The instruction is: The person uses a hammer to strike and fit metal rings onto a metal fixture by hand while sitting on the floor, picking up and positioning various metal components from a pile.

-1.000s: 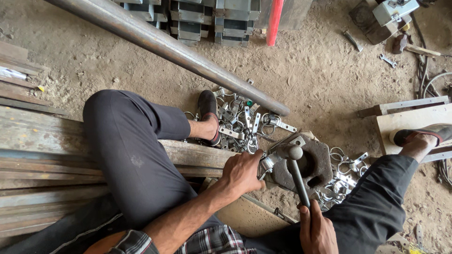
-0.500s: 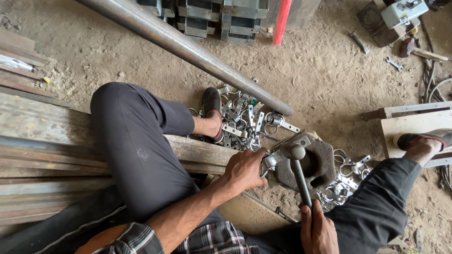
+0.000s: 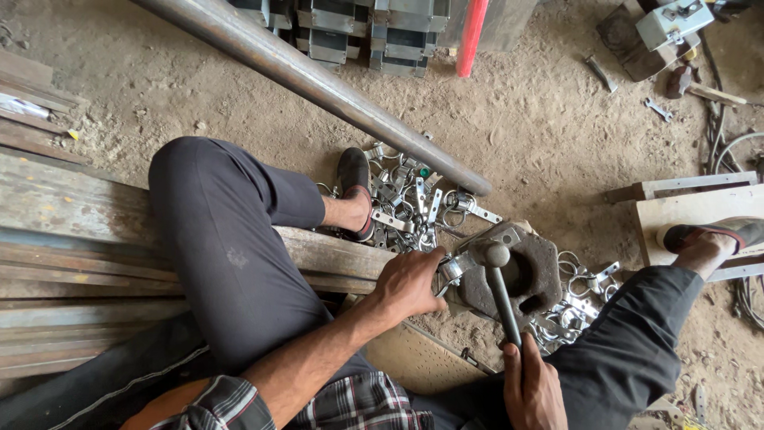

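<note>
Head view: steel pipe (image 3: 318,80) crosses above clamp pile (image 3: 406,207) beside iron block (image 3: 525,271).

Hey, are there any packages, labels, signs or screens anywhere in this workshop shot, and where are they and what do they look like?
No packages, labels, signs or screens can be made out.
Nearest candidate: a grey box-shaped metal unit, top right on the dirt floor, with no readable face.
The left hand holds a metal clamp on the dark iron block; the right hand grips the hammer.
</note>
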